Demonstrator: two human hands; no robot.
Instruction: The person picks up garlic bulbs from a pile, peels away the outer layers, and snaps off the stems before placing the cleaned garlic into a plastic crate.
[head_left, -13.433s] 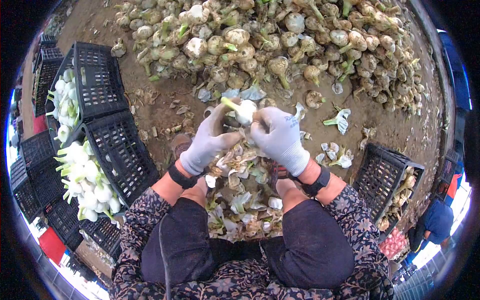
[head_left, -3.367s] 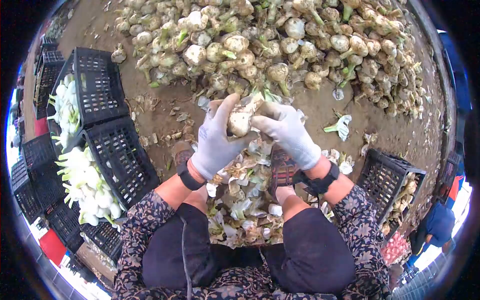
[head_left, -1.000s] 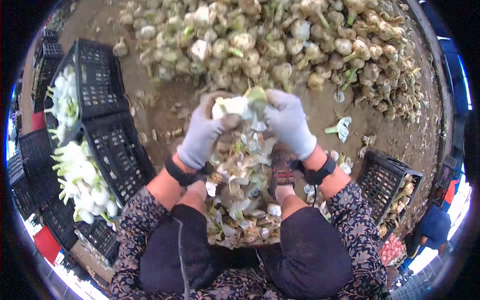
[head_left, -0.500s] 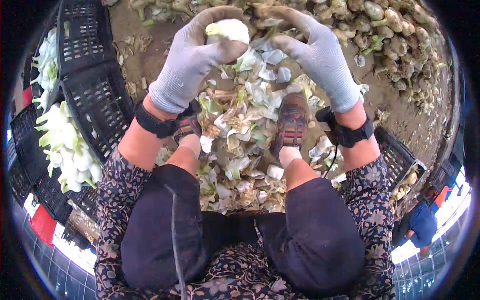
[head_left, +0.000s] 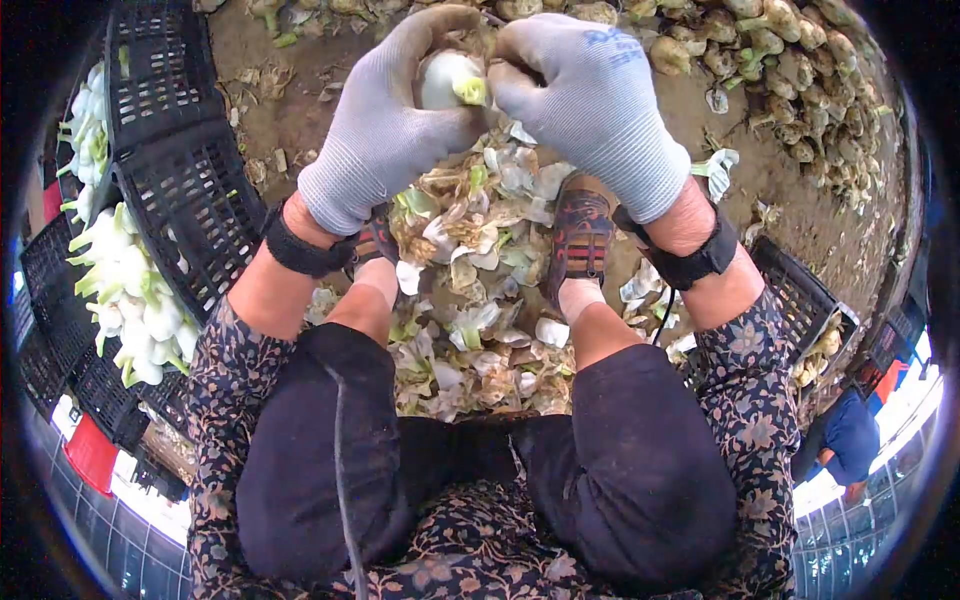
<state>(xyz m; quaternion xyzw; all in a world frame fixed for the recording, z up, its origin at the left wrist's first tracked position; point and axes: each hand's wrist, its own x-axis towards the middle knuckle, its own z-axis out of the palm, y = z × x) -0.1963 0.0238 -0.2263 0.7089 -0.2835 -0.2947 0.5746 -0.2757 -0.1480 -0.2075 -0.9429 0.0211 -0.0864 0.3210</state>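
Note:
A peeled white bulb (head_left: 447, 82) with a short yellow-green stem end sits in my gloved left hand (head_left: 385, 130), the fingers and thumb wrapped round it. The stem points down and to the right. Right beside the bulb is my gloved right hand (head_left: 590, 115), its fingers curled in and its thumb close against the index finger. What those fingers pinch, if anything, is hidden. Below both hands, loose white and brown peelings (head_left: 480, 330) cover the ground between my shoes.
Unpeeled, soil-brown bulbs (head_left: 790, 80) lie heaped at the upper right. At the left stand black plastic crates (head_left: 185, 190), with white peeled bulbs (head_left: 130, 290) beside them. Another black crate (head_left: 790, 290) is by my right arm. A person in blue (head_left: 850, 440) is at the far right.
My right hand has moved left, up to the bulb, and its fingers have closed. In my left hand the bulb has turned, so its stem end now faces right instead of left.

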